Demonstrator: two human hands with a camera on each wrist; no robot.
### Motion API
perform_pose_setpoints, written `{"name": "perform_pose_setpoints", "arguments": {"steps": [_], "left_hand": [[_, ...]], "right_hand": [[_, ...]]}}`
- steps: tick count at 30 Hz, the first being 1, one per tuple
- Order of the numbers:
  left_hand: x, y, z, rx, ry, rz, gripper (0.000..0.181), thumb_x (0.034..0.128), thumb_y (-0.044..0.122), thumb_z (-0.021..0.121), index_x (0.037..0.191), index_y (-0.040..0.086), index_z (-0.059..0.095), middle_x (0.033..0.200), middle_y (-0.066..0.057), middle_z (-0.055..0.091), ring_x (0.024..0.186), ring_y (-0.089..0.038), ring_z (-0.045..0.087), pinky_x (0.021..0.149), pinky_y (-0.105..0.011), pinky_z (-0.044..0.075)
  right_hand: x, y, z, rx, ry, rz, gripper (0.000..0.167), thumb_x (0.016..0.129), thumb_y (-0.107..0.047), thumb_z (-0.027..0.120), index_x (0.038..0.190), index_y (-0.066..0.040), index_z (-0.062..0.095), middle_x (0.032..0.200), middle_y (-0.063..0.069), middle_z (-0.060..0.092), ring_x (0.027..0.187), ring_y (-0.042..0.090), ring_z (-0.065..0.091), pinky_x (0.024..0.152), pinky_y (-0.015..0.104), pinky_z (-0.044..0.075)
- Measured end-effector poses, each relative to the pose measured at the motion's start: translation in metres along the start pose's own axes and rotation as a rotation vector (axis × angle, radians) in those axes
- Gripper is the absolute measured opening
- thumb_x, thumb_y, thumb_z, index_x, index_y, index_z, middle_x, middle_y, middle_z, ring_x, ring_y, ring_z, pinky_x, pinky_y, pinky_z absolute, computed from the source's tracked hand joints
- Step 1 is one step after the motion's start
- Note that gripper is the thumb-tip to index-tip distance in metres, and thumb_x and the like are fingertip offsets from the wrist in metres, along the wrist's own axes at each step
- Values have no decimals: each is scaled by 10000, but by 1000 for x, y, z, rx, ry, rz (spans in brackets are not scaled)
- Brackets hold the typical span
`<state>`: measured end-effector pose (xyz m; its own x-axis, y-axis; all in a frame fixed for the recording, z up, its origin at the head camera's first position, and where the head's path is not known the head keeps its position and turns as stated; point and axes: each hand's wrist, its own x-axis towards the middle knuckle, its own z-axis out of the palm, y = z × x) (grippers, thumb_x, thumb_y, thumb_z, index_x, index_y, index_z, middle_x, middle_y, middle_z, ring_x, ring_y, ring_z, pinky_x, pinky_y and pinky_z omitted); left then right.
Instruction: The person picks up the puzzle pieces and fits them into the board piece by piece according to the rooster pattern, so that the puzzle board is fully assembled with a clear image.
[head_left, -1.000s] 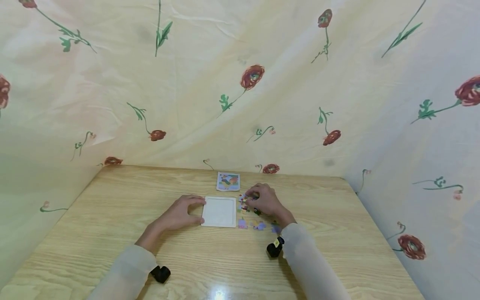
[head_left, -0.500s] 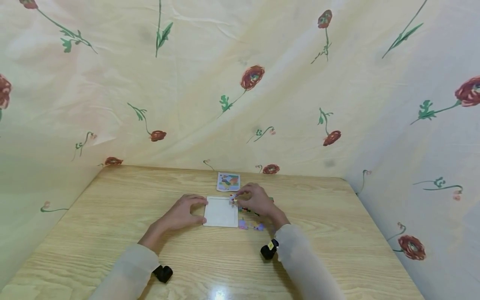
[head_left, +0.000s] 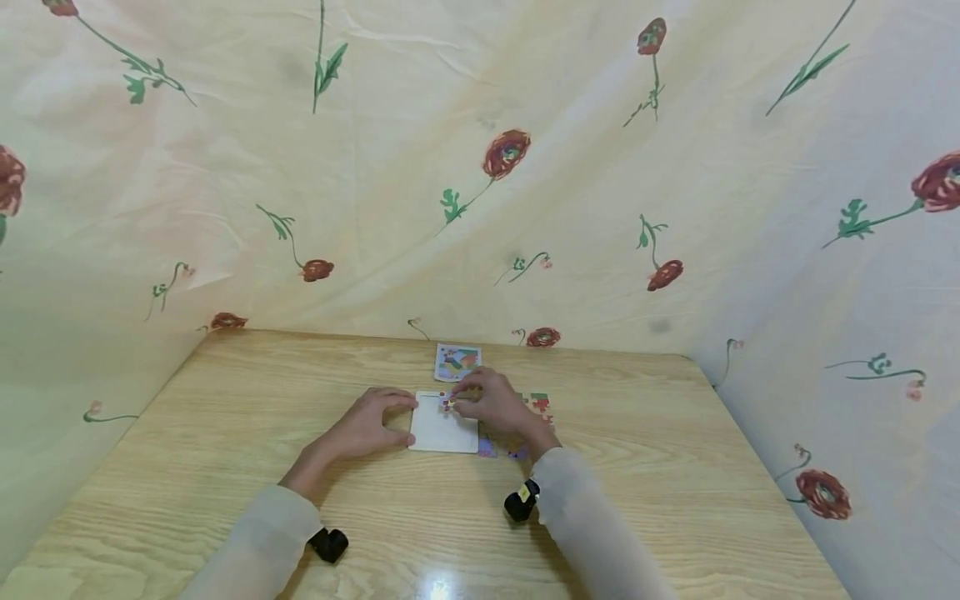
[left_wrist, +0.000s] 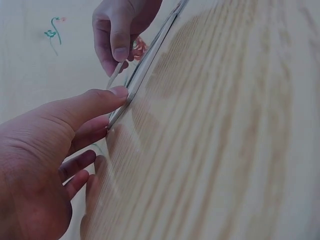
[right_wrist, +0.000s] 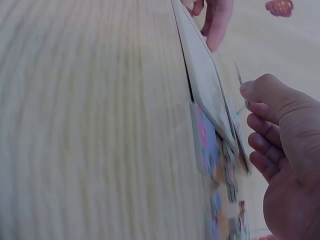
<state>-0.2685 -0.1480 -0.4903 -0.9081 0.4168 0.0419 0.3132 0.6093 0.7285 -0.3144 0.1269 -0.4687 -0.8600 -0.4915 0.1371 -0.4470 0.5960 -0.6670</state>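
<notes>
A white square puzzle tray [head_left: 442, 435] lies on the table. My left hand [head_left: 365, 423] holds its left side, thumb at the near corner and a finger at the far one; the left wrist view shows that thumb on the tray's rim [left_wrist: 131, 96]. Over the tray's far part, my right hand [head_left: 491, 403] pinches a small colourful jigsaw piece [head_left: 445, 404] between thumb and fingers. Seen edge-on in the right wrist view, the piece [right_wrist: 238, 73] is raised above the tray [right_wrist: 202, 67]. Loose jigsaw pieces [head_left: 540, 403] lie right of the tray, partly hidden by my right hand.
Behind the tray lies a square picture card [head_left: 457, 362] with a colourful print. Wood-grained tabletop [head_left: 420, 508] surrounds everything. Flower-printed cloth [head_left: 397, 208] hangs at the back and sides. Each wrist carries a small black camera [head_left: 521, 501].
My right hand has moved left from the loose pieces, bringing a jigsaw piece over the tray. My left hand has stayed at the tray's left side; hand and tray shifted slightly right.
</notes>
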Motion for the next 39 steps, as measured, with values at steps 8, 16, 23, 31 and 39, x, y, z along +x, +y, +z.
{"name": "perform_pose_setpoints", "arguments": {"steps": [8, 16, 23, 31, 39], "left_hand": [[1, -3, 2, -12, 8, 2, 586, 880, 404, 810, 1404, 199, 645, 1532, -32, 534, 1484, -365, 366, 1168, -682, 332], [0, -3, 2, -10, 12, 1, 576, 878, 398, 813, 1397, 204, 653, 1520, -34, 545, 1484, -357, 372, 1176, -667, 333], [-1, 0, 0, -4, 12, -4, 575, 881, 392, 808, 1399, 199, 650, 1524, -31, 542, 1484, -356, 372, 1173, -672, 336], [-2, 0, -1, -7, 10, -2, 576, 881, 383, 810, 1399, 189, 649, 1520, -37, 545, 1480, -364, 375, 1168, -675, 340], [0, 0, 0, -8, 5, -11, 593, 882, 385, 809, 1415, 192, 637, 1538, -33, 529, 1497, -357, 355, 1184, -669, 325]], "right_hand": [[12, -2, 17, -46, -2, -49, 185, 884, -145, 787, 1055, -74, 791, 1074, 60, 751, 1017, 184, 635, 925, 374, 552], [15, -6, 28, -43, 8, -17, 204, 894, -144, 793, 1079, -59, 787, 1097, 67, 709, 1045, 203, 659, 999, 412, 560], [18, -8, 31, -46, 15, 7, 213, 889, -156, 797, 1090, -81, 796, 1118, 63, 700, 1087, 227, 635, 1025, 424, 542], [19, -11, 31, -49, 0, -1, 214, 901, -155, 789, 1105, -89, 801, 1124, 68, 686, 1092, 240, 635, 1018, 442, 545], [21, -10, 29, -47, -23, 6, 235, 906, -137, 781, 1134, -79, 794, 1123, 69, 681, 1080, 235, 644, 1010, 430, 551]]}}
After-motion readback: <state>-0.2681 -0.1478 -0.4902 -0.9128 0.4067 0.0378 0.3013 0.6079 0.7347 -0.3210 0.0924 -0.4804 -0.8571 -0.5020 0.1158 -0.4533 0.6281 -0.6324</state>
